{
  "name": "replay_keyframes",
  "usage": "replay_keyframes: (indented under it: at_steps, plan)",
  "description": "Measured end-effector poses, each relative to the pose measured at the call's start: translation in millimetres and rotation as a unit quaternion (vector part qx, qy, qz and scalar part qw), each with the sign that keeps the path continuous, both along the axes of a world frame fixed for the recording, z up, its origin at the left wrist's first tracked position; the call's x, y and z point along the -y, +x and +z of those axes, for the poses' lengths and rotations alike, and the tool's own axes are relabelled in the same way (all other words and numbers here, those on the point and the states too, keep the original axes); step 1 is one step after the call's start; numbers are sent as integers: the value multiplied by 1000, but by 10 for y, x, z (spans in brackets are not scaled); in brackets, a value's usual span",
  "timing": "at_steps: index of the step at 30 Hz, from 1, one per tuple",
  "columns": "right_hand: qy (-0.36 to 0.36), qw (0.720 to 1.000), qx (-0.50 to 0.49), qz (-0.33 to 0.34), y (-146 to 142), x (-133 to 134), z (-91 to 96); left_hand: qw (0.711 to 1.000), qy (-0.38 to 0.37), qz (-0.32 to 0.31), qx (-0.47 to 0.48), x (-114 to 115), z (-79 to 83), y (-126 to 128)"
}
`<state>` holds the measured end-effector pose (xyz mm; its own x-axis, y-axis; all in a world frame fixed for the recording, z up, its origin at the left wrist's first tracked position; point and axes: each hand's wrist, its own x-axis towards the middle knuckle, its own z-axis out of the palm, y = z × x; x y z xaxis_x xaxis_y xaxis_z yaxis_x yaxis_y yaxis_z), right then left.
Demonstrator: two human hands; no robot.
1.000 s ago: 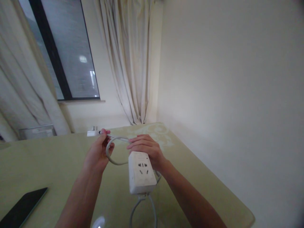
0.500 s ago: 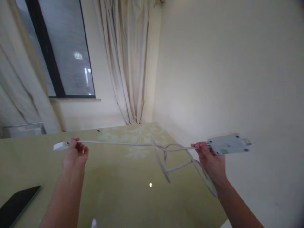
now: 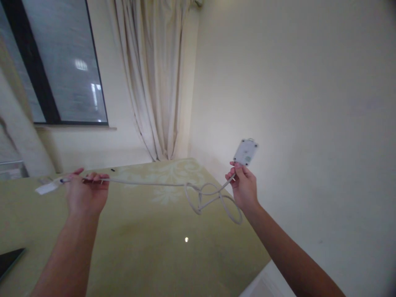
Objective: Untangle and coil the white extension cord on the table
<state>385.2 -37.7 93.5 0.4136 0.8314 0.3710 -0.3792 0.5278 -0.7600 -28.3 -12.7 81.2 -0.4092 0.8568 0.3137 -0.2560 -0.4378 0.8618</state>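
My left hand (image 3: pixel 85 192) is closed round the white cable (image 3: pixel 145 182) just behind its white plug (image 3: pixel 46 188), held above the green table (image 3: pixel 148 243). My right hand (image 3: pixel 244 185) is closed on the cable where it enters the white power strip (image 3: pixel 245 152), which is raised with its back side facing me. The cable runs fairly straight from my left hand and forms tangled loops (image 3: pixel 213 200) that hang near my right hand.
A dark phone or tablet (image 3: pixel 8 260) lies at the table's left edge. A cream curtain (image 3: pixel 154 78) hangs in the corner beside a window (image 3: pixel 58 62). A plain wall (image 3: pixel 293 103) stands close on the right. A small dark speck (image 3: pixel 112 169) lies on the far table.
My hands pulled apart, stretching out the cable that was coiled by the strip. The strip went from lying face-up between my hands to being lifted at the right, back side showing.
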Motion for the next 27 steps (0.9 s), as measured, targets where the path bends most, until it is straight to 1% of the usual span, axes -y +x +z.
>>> replay_keyframes:
  at_steps: [2,3,5,6,7,9,10,11,13,15,16,17,18,21,23,25,27]
  plan:
    - [-11,1000,8,23,-167,-89,-31,998,52,33,24,73,117,179]
    - [-18,999,7,35,-249,-137,-59,997,63,45,2,114,162,280]
    - [-38,997,-5,65,-409,-236,-140,990,54,73,-107,186,214,490]
    - [-51,995,-11,80,-486,-282,-191,978,50,89,-180,213,215,595]
    - [-62,994,-17,92,-558,-323,-245,960,50,97,-257,234,196,695]
    - [-76,991,-27,103,-685,-380,-350,909,57,87,-404,261,98,876]
    - [-78,991,-33,104,-738,-394,-395,875,55,72,-475,273,22,952]
    - [-75,991,-39,106,-783,-396,-431,838,35,59,-541,287,-68,1014]
    - [-61,990,-50,113,-852,-371,-476,749,-30,20,-661,327,-264,1097]
    - [-48,989,-53,126,-902,-320,-490,655,-77,-29,-751,380,-447,1134]
    - [-43,989,-50,135,-924,-290,-489,614,-88,-49,-783,408,-525,1143]
    - [-40,988,-44,143,-944,-261,-487,582,-95,-60,-806,436,-592,1152]
    - [-37,987,-38,151,-962,-235,-483,555,-99,-64,-823,462,-648,1161]
    - [-30,985,-20,167,-1001,-186,-476,497,-78,-63,-862,528,-771,1192]
    - [-28,985,-17,169,-1010,-178,-473,471,-25,-68,-879,559,-830,1200]
    - [-29,985,-22,167,-1010,-180,-469,453,47,-71,-887,567,-878,1187]
    - [-30,985,-33,165,-1013,-191,-466,446,114,-64,-885,537,-913,1161]
